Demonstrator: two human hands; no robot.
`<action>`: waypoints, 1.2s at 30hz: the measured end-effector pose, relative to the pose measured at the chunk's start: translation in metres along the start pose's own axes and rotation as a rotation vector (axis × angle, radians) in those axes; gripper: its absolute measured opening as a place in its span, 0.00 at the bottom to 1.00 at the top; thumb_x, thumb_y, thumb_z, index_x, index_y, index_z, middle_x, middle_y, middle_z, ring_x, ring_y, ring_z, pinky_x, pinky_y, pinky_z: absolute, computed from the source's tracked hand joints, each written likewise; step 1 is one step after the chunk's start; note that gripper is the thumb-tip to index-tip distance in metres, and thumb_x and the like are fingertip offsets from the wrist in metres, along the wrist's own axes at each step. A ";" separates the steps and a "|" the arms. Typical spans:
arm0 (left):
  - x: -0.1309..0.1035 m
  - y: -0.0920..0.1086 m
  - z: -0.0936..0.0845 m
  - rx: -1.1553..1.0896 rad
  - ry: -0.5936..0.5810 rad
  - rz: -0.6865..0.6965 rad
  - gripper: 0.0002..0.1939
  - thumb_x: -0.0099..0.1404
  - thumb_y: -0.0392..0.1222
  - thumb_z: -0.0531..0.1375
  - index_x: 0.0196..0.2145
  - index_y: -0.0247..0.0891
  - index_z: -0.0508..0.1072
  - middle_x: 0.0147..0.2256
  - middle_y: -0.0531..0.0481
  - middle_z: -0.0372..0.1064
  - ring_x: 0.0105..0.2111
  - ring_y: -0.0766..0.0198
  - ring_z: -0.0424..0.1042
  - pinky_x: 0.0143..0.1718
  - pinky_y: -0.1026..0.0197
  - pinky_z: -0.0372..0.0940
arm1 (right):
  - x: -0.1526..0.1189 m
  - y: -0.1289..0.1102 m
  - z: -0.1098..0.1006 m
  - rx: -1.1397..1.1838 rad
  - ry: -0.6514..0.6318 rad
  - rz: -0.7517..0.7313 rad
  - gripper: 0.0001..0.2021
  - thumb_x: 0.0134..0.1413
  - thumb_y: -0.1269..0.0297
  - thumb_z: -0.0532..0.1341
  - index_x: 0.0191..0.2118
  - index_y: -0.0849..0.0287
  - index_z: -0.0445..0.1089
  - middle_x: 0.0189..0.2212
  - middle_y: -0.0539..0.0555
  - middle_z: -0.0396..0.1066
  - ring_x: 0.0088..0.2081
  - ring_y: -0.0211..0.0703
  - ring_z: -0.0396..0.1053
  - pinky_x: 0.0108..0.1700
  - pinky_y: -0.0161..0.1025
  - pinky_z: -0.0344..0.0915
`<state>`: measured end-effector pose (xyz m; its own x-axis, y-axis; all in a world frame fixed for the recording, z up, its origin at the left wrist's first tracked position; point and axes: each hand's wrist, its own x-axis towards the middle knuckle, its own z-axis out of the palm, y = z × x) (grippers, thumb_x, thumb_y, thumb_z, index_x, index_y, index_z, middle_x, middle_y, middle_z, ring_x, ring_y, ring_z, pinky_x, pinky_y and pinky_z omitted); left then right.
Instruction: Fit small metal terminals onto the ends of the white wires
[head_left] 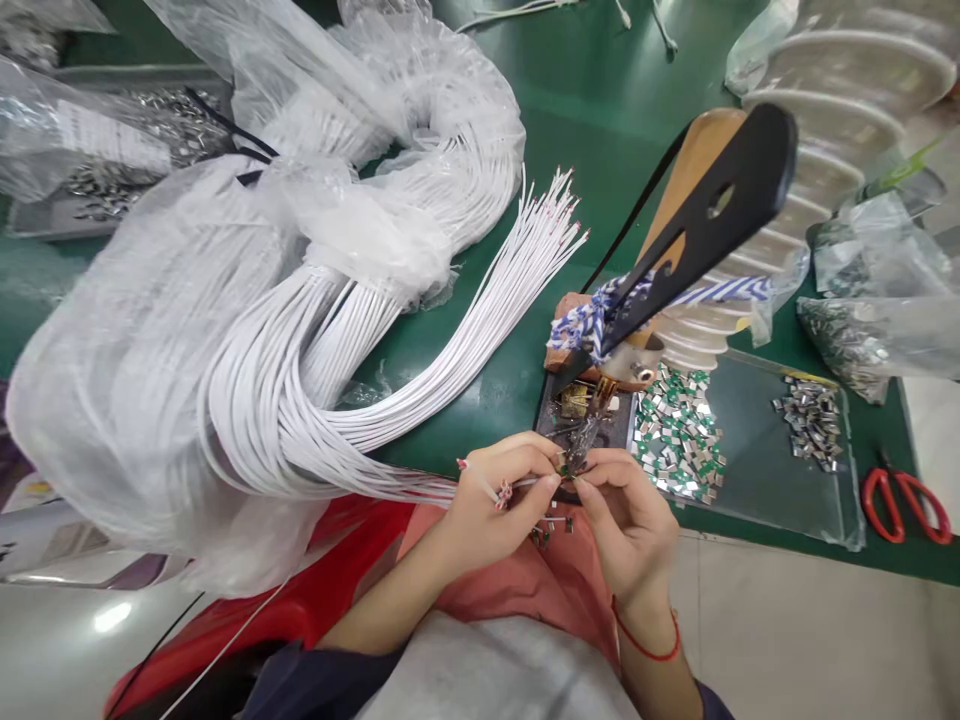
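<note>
My left hand is closed in a pinch on white cables, and their stripped reddish ends stick out between its fingers. Facing it, my right hand pinches a tiny connector with a green circuit board, mostly hidden by the fingertips. Both sets of fingertips nearly meet just below a dark, smudged soldering tip. Above that tip stands a brown block tied with blue-and-white cloth, with a black flat handle rising from it. More small connector pieces hang below my hands.
A large bundle of white cables, partly wrapped in plastic, covers the left side. Right of my hands, a tray holds green-and-silver connectors and metal shells. Red-handled scissors, bagged parts and a ribbed hose lie beyond.
</note>
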<state>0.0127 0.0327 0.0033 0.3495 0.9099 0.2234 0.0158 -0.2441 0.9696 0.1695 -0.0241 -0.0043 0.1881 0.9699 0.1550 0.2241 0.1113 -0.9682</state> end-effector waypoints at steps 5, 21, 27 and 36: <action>0.000 -0.002 0.001 -0.009 0.014 0.021 0.10 0.64 0.27 0.60 0.26 0.35 0.73 0.32 0.48 0.75 0.30 0.66 0.75 0.33 0.67 0.68 | -0.002 0.002 -0.001 0.048 -0.011 0.040 0.07 0.63 0.74 0.63 0.36 0.53 0.73 0.37 0.52 0.75 0.41 0.42 0.73 0.42 0.37 0.70; 0.000 0.000 0.000 -0.002 0.026 -0.015 0.10 0.65 0.29 0.60 0.25 0.35 0.72 0.31 0.48 0.75 0.29 0.67 0.74 0.32 0.67 0.67 | 0.000 0.002 0.000 0.049 -0.003 0.003 0.07 0.61 0.75 0.64 0.36 0.53 0.74 0.37 0.52 0.76 0.40 0.43 0.74 0.41 0.37 0.70; -0.001 0.002 -0.001 -0.006 0.016 -0.046 0.10 0.65 0.30 0.60 0.25 0.35 0.73 0.32 0.47 0.76 0.28 0.66 0.73 0.31 0.67 0.67 | 0.001 0.002 0.001 0.044 0.012 0.005 0.08 0.61 0.75 0.64 0.36 0.53 0.74 0.36 0.52 0.76 0.39 0.42 0.74 0.40 0.37 0.70; -0.001 -0.002 0.002 -0.002 0.026 -0.084 0.12 0.64 0.29 0.59 0.23 0.36 0.71 0.29 0.50 0.74 0.28 0.66 0.73 0.31 0.67 0.66 | -0.001 0.007 0.000 -0.020 -0.008 -0.020 0.08 0.61 0.75 0.64 0.36 0.53 0.74 0.36 0.52 0.76 0.39 0.43 0.74 0.39 0.38 0.71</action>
<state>0.0144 0.0315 0.0013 0.3225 0.9355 0.1441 0.0424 -0.1664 0.9852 0.1704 -0.0239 -0.0108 0.1753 0.9693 0.1722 0.2466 0.1261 -0.9609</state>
